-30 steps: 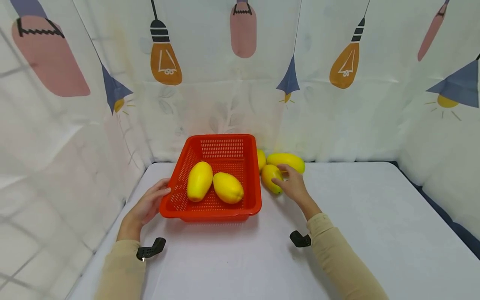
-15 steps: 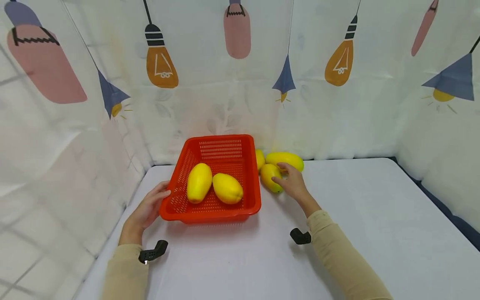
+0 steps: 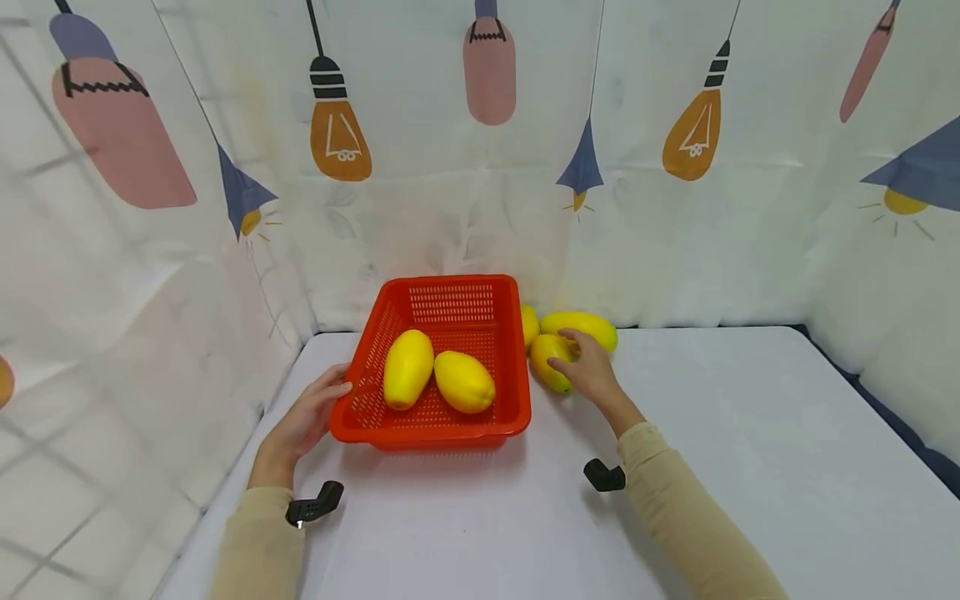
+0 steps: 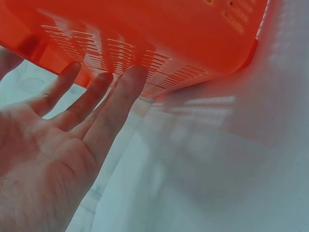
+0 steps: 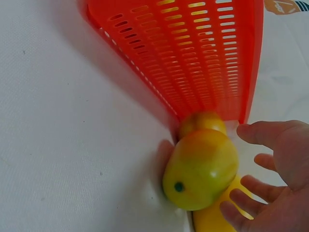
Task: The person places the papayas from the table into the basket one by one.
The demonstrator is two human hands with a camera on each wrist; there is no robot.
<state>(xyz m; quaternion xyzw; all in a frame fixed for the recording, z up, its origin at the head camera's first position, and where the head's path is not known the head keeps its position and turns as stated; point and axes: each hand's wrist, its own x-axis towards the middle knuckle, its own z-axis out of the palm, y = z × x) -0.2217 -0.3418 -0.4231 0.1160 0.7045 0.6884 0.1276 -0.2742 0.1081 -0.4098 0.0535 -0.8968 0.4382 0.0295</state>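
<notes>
A red slotted plastic basket [image 3: 442, 436] stands at the back of the white table, holding two yellow papaya-like fruits [image 3: 408, 367]. At its left side, my left hand [image 3: 306, 419] touches the outer wall, its long fingers nearly straight against the slots in the left wrist view. My right hand [image 3: 596, 371] hovers close by a yellow-green mango [image 3: 547, 360], right of the basket. In the right wrist view its thumb and fingers [image 5: 258, 188] are spread, with a gap between them and the mango.
A long yellow fruit [image 3: 579, 323] lies behind the mango, by the back edge. Another yellow fruit [image 3: 528, 323] is partly hidden behind the basket's right wall. A printed white curtain [image 3: 480, 217] rises along the back and sides of the white table [image 3: 480, 533].
The head view shifts slightly. Both hands, the basket and the fruits keep nearly the same places relative to each other.
</notes>
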